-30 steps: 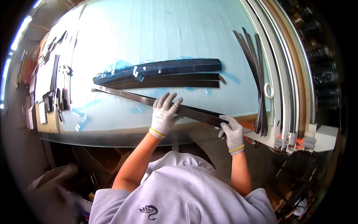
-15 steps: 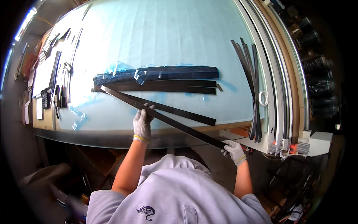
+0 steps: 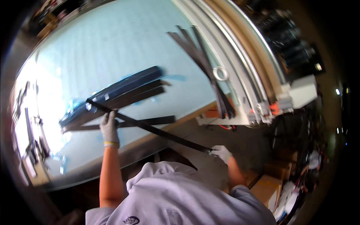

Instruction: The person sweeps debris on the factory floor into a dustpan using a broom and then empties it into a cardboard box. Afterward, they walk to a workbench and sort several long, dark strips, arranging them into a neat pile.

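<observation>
A long, flat black strip [image 3: 161,132] runs slantwise between my two gloved hands, its far left end over the stack on the table. My left hand [image 3: 109,129] is closed around it partway along. At its near right end, my right hand [image 3: 222,153] grips the tip beyond the table's edge. Under and behind it, another dark strip [image 3: 159,120] lies on the pale blue table [image 3: 112,45]. Farther back rests a bundle of dark strips [image 3: 127,83] in bluish film, with loose strips [image 3: 144,93] alongside. Motion blurs the view somewhat.
Several dark strips [image 3: 202,58] lie fanned out at the right, beside a white ring [image 3: 220,74]. Long rails [image 3: 240,48] border the table there, ending in a white housing [image 3: 303,92]. Tools [image 3: 35,142] lie at the left, and a cardboard box [image 3: 265,189] stands low at the right.
My view has turned to the right, so the table appears tilted and shifted left. Both hands still hold the strip, which now crosses over the film-wrapped bundle's edge.
</observation>
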A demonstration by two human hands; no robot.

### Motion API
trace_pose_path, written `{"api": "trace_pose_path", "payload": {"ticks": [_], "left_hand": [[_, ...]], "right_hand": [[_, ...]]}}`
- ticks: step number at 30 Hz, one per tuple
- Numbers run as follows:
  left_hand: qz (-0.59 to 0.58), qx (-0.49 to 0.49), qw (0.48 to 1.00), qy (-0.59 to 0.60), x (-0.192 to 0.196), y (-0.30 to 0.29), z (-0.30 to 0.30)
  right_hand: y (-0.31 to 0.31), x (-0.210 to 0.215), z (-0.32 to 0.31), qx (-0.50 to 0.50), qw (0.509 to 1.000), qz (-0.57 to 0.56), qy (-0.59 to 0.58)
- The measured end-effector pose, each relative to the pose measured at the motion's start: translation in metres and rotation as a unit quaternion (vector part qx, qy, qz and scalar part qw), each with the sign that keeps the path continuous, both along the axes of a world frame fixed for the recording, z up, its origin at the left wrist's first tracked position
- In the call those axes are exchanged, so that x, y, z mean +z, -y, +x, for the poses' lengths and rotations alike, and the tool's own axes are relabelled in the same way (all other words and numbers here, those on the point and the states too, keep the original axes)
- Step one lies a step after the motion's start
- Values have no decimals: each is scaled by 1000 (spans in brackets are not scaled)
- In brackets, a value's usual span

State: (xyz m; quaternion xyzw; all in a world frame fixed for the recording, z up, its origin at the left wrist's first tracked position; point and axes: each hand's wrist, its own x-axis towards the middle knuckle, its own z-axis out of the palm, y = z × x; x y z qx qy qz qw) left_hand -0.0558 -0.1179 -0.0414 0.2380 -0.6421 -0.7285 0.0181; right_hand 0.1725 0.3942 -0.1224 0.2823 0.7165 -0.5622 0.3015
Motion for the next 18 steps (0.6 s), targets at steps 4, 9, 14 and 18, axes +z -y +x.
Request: {"api": "trace_pose_path", "payload": {"ticks": [4,9,14,18], "left_hand": [[18,-78,996,-35,-7,-20,-27],[53,-120,987,-90,56,-92,-89],[3,-281,904,-323,176,-173,-115],[31,-339,915,-216,166,-189,-99]], "right_hand": [[-10,-22,26,28,990,113,-80],[4,-2,26,-181,981,8,-65],[28,33,-20,-343,919,-63,-186],[28,42,-84,-388,897,-27,-211]]}}
